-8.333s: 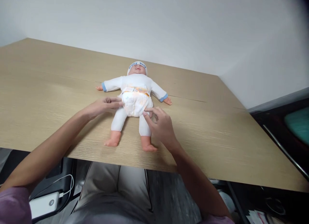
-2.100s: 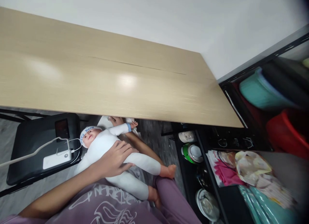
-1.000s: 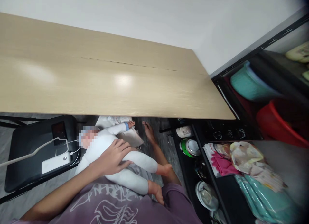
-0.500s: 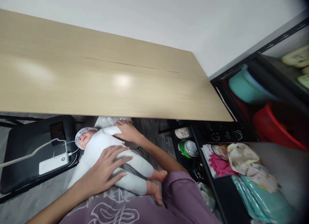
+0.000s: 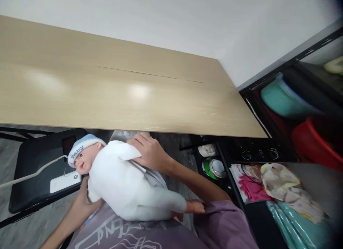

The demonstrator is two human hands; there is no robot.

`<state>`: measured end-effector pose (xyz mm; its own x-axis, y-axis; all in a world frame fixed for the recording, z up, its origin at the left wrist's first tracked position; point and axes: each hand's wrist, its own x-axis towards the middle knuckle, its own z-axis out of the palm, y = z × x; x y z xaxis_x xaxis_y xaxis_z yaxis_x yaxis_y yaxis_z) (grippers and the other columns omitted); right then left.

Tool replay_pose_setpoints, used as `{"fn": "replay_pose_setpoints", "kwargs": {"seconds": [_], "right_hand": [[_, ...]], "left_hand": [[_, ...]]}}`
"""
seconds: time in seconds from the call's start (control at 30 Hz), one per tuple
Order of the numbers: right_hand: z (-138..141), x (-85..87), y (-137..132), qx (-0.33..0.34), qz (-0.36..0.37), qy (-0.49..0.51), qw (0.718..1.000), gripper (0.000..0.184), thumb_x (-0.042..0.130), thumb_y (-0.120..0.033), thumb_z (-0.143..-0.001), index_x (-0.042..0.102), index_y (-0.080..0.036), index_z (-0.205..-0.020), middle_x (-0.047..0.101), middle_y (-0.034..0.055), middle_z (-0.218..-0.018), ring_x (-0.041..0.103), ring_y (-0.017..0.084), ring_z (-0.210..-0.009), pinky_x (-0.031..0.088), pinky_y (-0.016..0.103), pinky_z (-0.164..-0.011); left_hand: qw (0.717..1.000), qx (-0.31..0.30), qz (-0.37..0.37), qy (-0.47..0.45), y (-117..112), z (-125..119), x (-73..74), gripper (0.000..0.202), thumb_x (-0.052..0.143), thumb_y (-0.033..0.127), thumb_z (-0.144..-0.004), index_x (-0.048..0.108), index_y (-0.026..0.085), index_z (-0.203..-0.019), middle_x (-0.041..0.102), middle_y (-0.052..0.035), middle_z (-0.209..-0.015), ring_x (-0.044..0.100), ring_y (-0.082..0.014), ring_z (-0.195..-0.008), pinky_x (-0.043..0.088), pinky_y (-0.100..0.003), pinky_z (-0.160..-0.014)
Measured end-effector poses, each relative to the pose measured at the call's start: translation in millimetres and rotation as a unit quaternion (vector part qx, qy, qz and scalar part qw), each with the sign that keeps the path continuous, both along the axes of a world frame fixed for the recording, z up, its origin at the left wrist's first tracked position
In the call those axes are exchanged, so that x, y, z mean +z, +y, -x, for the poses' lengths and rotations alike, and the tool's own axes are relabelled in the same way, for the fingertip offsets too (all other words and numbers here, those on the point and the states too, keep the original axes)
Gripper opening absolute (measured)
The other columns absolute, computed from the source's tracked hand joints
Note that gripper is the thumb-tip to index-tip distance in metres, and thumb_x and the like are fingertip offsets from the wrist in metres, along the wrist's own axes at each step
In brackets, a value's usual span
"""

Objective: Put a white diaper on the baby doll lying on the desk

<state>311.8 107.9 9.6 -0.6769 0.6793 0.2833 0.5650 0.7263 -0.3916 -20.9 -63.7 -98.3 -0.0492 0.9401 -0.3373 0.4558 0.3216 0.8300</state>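
A baby doll (image 5: 120, 181) in a white outfit lies across my lap, tipped toward my body, its head to the left and its bare feet to the right. On its head is a blue and white cap (image 5: 81, 149) lettered "Baby". My left hand (image 5: 87, 202) is wrapped round the doll's near arm, just below the head. With my right hand (image 5: 151, 154) I grip the far arm by its sleeve; those fingertips are partly hidden. Purple clothing with white print (image 5: 123, 238) shows under the doll.
A wooden tabletop (image 5: 128, 106) spans the view just beyond the doll. At left, a black seat (image 5: 32, 177) carries a white power bank (image 5: 65, 181) with a cable. Shelving at right holds a teal tub (image 5: 289, 99), a red basin (image 5: 316, 142), bagged cloths (image 5: 278, 181) and a green-and-white tin (image 5: 214, 168).
The doll has been turned onto its side toward me, and its head is raised. My left hand went from its legs to its near arm. My right hand stays at the far arm.
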Motion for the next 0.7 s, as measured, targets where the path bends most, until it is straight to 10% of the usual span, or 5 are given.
{"fn": "replay_pose_setpoints", "kwargs": {"seconds": [0.27, 0.5, 0.7], "right_hand": [[-82.8, 61.1, -33.7, -0.194, 0.041, 0.008, 0.98, 0.028, 0.068, -0.043, -0.109, 0.068, -0.034, -0.136, 0.083, 0.0061, -0.119, 0.081, 0.033, -0.104, 0.061, 0.041, -0.083], [-118.5, 18.5, 22.0, -0.328, -0.019, -0.003, 0.945, 0.031, 0.069, -0.045, -0.102, 0.071, -0.027, -0.127, 0.085, 0.0105, -0.111, 0.08, 0.038, -0.098, 0.056, 0.041, -0.076], [-136.3, -20.3, 46.9, -0.346, -0.034, 0.018, 0.937, 0.04, 0.063, -0.057, -0.11, 0.072, -0.025, -0.133, 0.083, 0.0139, -0.126, 0.078, 0.038, -0.111, 0.059, 0.045, -0.087]], "left_hand": [[0.973, -0.145, -0.151, 0.093, 78.8, -20.7, 87.9, 0.069, 0.077, 0.064, -0.093, 0.058, 0.026, -0.147, 0.081, -0.0136, -0.136, 0.081, -0.0433, -0.123, 0.068, -0.049, -0.095], [0.909, -0.262, -0.181, 0.268, 206.9, -55.9, 139.7, 0.062, 0.063, 0.054, -0.101, 0.055, 0.022, -0.154, 0.082, -0.0153, -0.134, 0.081, -0.0433, -0.117, 0.056, -0.04, -0.085], [0.871, -0.223, -0.209, 0.385, 245.3, -63.3, 140.3, 0.055, 0.067, 0.057, -0.104, 0.066, 0.018, -0.142, 0.08, -0.0207, -0.133, 0.077, -0.0432, -0.117, 0.053, -0.043, -0.091]]}}
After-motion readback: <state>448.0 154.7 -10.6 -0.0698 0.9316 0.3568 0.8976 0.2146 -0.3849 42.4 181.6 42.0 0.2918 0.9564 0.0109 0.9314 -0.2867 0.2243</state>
